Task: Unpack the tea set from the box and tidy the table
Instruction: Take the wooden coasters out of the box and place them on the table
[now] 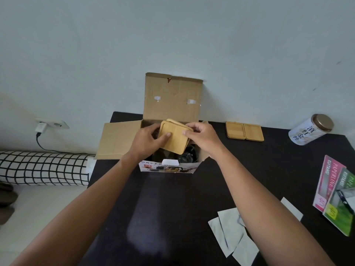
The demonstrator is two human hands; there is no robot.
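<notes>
At the frame's centre, the left hand (148,140) and right hand (201,136) pinch a small stack of wooden coasters (173,139) above the open cardboard box (169,120) on the dark table (172,208). Two more coasters (244,131) lie side by side right of the box; a tin (310,129) lies at the right.

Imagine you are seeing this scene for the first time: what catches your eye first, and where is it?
Two hands, left hand and right hand, hold a small stack of wooden coasters above the open cardboard box at the dark table's far edge. Two more coasters lie side by side right of the box, with a white tin tilted beyond them.
</notes>
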